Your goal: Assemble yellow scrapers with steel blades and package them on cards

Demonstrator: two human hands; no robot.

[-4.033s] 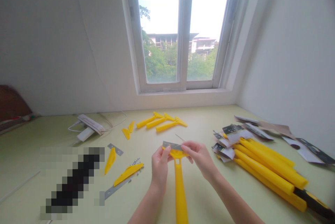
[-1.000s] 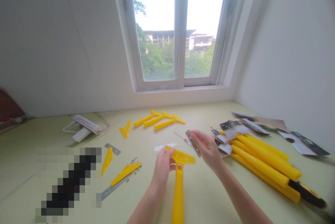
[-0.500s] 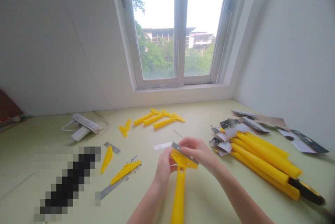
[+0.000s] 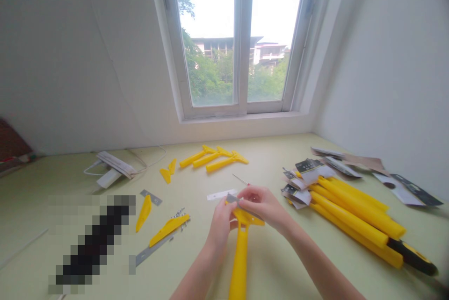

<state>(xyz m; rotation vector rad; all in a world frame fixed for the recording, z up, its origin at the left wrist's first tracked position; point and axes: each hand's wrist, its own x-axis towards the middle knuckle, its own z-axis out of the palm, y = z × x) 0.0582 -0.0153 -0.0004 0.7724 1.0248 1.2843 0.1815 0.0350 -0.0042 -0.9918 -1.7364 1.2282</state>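
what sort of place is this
Probably a small indoor workspace, though home or workshop is unclear: a window at the back, small scattered screws and yellow tool handles laid out.

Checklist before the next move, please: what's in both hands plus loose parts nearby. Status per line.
1. Yellow plastic T-shaped scraper handle held: ok, left hand grips its head.
2. Flat grey metal blade held at the head: ok, right hand pinches it there.
3. Blade holes lined up with the head's: cannot tell, fingers cover much of it.
4. Small silvery metal screws gathered in a container: not ok, loose on the pale green tabletop by a long yellow plastic piece.
5. Thin metal shaft fully visible: not ok, it runs behind the right hand.
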